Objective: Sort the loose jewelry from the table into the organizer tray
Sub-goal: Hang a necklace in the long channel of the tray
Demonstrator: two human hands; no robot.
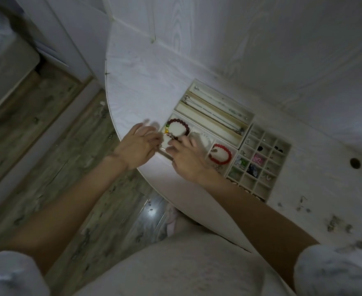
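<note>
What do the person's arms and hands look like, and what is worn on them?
Both forearms are bare. Short, light grey sleeves end above the elbows. The left hand and the right hand wear no gloves; no ring, watch or bracelet shows on them.

Person seen from above: both forearms bare from the short, loose, pale grey-white fabric sleeves (333, 272) down to the left hand (136, 146) and the right hand (188, 161). No rings, watch or bracelet visible on either wrist. Torso covered by a plain pale grey-beige soft fabric top (182, 263), lightly creased, without visible print or buttons.
</note>
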